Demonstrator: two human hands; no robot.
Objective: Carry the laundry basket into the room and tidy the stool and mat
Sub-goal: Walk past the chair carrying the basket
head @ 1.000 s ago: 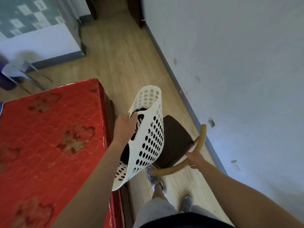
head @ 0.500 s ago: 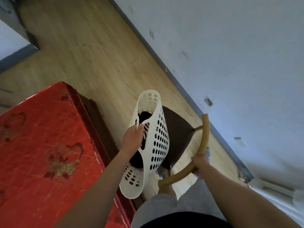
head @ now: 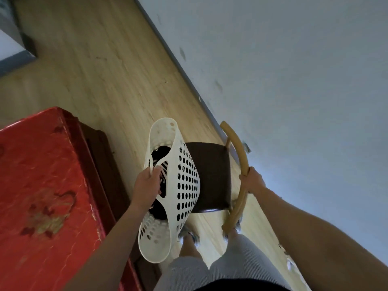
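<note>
A white perforated laundry basket (head: 184, 185) with dark clothes inside hangs tilted from my left hand (head: 147, 183), which grips its handle. Right of it is the stool (head: 212, 175), with a dark brown seat and a curved tan wooden backrest (head: 241, 164). My right hand (head: 253, 180) is closed around that backrest near its middle. The seat sits partly behind the basket. No mat is in view.
A bed with a red patterned mattress (head: 42, 196) on a dark wooden frame (head: 107, 164) fills the left. A pale wall with a grey baseboard (head: 189, 80) runs along the right. Light wooden floor (head: 94, 70) stretches ahead. My feet (head: 189, 236) stand below the stool.
The view has swung right and down, so the far room dropped out of sight. The stool has turned, its backrest now running more upright, and my right hand has slid up the backrest.
</note>
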